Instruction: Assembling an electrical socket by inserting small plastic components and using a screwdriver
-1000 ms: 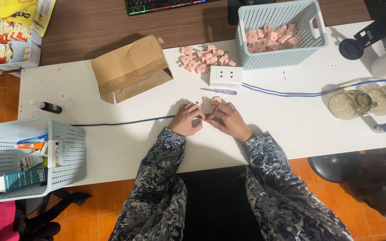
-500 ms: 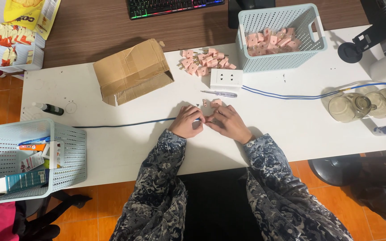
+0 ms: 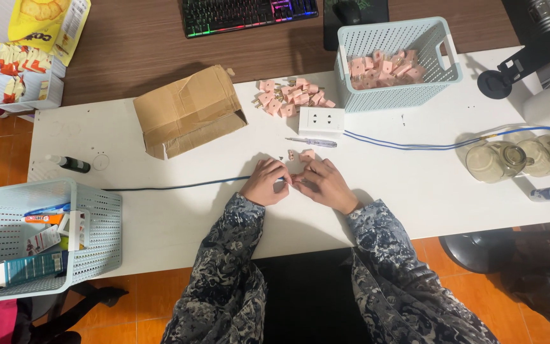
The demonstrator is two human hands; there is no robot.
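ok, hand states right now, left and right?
Left hand: closed on the blue cable end.
Right hand: closed on a small pink plug, mostly hidden.

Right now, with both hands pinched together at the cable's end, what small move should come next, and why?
Probably reach for the screwdriver: both hands pinch a small pink part at the blue cable end, loose pink pieces lie just beyond, and the tool sits unused nearby.

Bare table (image 3: 179,223) L & R of hands; cardboard box (image 3: 188,111), socket block (image 3: 321,120), screwdriver (image 3: 311,142) block ahead
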